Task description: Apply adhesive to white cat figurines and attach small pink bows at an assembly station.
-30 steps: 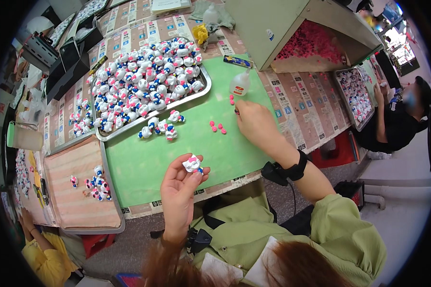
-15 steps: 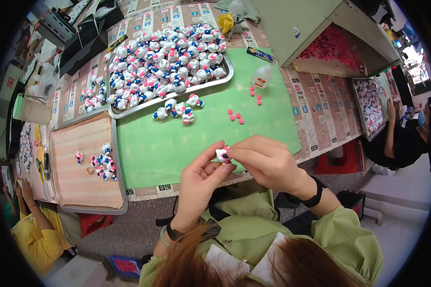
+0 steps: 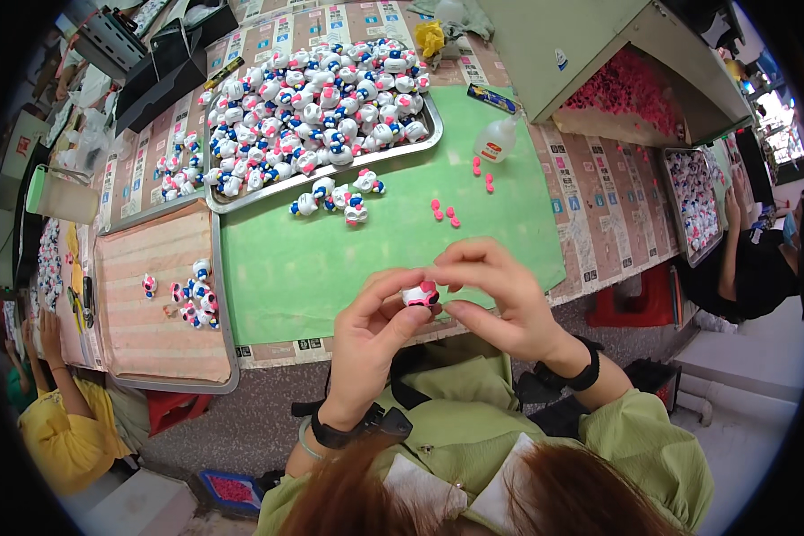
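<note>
Near the front edge of the green mat, my left hand grips a small white figurine with pink and black parts between thumb and fingers. My right hand is just to its right, thumb and forefinger spread apart around a gap, with nothing I can see in it. Farther up the mat lie several small pink pieces in pairs. A few white, blue and pink figurines rest beside the big metal tray, which is heaped with more of them.
A clear squeeze bottle leans near the mat's far right, beside a dark tube. Left of the mat, a cloth-lined tray holds several figurines. A grey box with pink pieces stands back right. Co-workers sit at both sides.
My right fingers have come off the figurine and spread apart. In my left hand the figurine has turned, showing more of its pink and black part.
</note>
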`<action>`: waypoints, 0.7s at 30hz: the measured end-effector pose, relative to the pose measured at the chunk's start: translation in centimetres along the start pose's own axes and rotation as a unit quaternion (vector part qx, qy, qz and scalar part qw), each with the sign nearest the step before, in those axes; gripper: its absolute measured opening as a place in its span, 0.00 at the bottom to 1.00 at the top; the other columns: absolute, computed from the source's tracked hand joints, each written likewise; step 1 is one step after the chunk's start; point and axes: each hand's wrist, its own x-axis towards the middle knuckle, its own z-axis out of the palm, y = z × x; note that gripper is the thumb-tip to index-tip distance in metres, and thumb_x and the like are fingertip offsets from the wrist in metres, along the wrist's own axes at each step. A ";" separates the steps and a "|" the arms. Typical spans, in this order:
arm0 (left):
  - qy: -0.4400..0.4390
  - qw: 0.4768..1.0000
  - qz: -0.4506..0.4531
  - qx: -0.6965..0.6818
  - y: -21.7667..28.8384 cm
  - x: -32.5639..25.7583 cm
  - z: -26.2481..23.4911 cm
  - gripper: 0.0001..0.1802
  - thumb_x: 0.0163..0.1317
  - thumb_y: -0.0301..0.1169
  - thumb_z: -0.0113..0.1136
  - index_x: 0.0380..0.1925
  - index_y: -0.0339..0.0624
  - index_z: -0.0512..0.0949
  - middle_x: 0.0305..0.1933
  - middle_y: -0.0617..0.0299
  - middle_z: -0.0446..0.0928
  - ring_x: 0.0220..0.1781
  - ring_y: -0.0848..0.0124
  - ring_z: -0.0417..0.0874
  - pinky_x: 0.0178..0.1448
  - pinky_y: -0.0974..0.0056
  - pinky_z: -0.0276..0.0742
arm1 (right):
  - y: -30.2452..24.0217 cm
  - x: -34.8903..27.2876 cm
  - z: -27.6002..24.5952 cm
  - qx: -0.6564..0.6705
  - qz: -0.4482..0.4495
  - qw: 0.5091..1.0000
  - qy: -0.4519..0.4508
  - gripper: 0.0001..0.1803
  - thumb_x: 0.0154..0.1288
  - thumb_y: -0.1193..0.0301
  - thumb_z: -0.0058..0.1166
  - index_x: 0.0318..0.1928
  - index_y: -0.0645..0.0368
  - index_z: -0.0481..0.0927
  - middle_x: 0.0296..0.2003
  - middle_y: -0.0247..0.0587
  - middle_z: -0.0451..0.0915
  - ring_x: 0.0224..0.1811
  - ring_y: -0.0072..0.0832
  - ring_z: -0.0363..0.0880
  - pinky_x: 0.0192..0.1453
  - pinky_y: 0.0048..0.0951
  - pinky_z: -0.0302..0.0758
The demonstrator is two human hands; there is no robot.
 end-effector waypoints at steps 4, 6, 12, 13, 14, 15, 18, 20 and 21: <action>0.003 0.999 0.044 0.002 0.5 -0.1 0.6 0.17 0.53 0.19 0.52 0.45 0.34 0.69 0.41 0.58 0.72 0.45 0.72 0.72 0.49 0.70 0.69 | 0.3 -0.2 0.4 0.116 0.083 0.990 0.004 0.12 0.50 0.78 0.53 0.39 0.62 0.76 0.37 0.38 0.72 0.36 0.25 0.70 0.39 0.25 0.68; 0.002 0.998 0.059 0.035 0.0 -0.2 0.0 0.16 0.52 0.18 0.53 0.43 0.34 0.70 0.41 0.57 0.72 0.45 0.71 0.73 0.49 0.69 0.68 | 0.4 -0.1 0.3 0.079 0.053 0.995 0.002 0.12 0.49 0.78 0.55 0.37 0.63 0.76 0.35 0.39 0.74 0.36 0.25 0.71 0.39 0.24 0.69; -0.034 0.984 0.142 0.105 0.1 -0.5 -0.2 0.14 0.46 0.15 0.57 0.36 0.34 0.74 0.40 0.54 0.73 0.44 0.68 0.73 0.49 0.68 0.68 | 0.3 -0.2 -0.4 0.058 0.007 0.998 -0.022 0.11 0.45 0.81 0.58 0.34 0.64 0.78 0.31 0.41 0.76 0.35 0.28 0.75 0.38 0.25 0.72; -0.036 0.983 0.146 0.104 0.1 -0.5 -0.1 0.13 0.45 0.15 0.58 0.34 0.34 0.74 0.39 0.54 0.73 0.44 0.68 0.74 0.49 0.68 0.69 | 0.2 -0.3 -0.5 0.060 -0.001 0.998 -0.027 0.11 0.44 0.81 0.58 0.33 0.64 0.78 0.31 0.41 0.76 0.34 0.29 0.76 0.37 0.25 0.73; -0.036 0.983 0.149 0.105 0.2 -0.7 -0.1 0.13 0.45 0.15 0.58 0.34 0.34 0.74 0.39 0.54 0.73 0.43 0.68 0.74 0.48 0.67 0.69 | 0.2 -0.3 -0.5 0.058 -0.011 0.998 -0.031 0.11 0.44 0.81 0.58 0.33 0.64 0.78 0.31 0.42 0.76 0.34 0.29 0.76 0.37 0.25 0.73; -0.036 0.982 0.152 0.105 0.2 -0.8 -0.1 0.13 0.45 0.15 0.58 0.34 0.34 0.74 0.39 0.54 0.73 0.43 0.67 0.74 0.48 0.67 0.70 | 0.1 -0.3 -0.5 0.056 -0.020 0.998 -0.034 0.11 0.44 0.81 0.59 0.33 0.64 0.77 0.31 0.42 0.76 0.34 0.30 0.76 0.37 0.25 0.73; -0.032 0.979 0.164 0.115 0.4 -1.1 0.1 0.13 0.44 0.15 0.59 0.33 0.34 0.75 0.39 0.53 0.73 0.43 0.67 0.74 0.46 0.67 0.71 | 0.0 -0.3 -0.4 0.061 -0.031 0.997 -0.039 0.11 0.43 0.82 0.59 0.32 0.64 0.77 0.31 0.42 0.76 0.35 0.30 0.77 0.37 0.25 0.74; -0.029 0.978 0.168 0.124 0.4 -1.2 0.1 0.13 0.43 0.15 0.59 0.33 0.34 0.75 0.38 0.53 0.73 0.42 0.66 0.74 0.45 0.67 0.72 | -0.1 -0.4 -0.3 0.065 -0.033 0.997 -0.039 0.11 0.44 0.82 0.58 0.32 0.64 0.77 0.31 0.43 0.76 0.35 0.30 0.77 0.37 0.25 0.74; -0.027 0.977 0.167 0.130 0.6 -1.2 0.2 0.13 0.43 0.15 0.60 0.33 0.34 0.75 0.38 0.53 0.74 0.42 0.66 0.75 0.45 0.67 0.72 | -0.2 -0.4 -0.4 0.066 -0.034 0.996 -0.038 0.11 0.44 0.82 0.58 0.32 0.65 0.77 0.31 0.43 0.76 0.35 0.30 0.77 0.37 0.25 0.74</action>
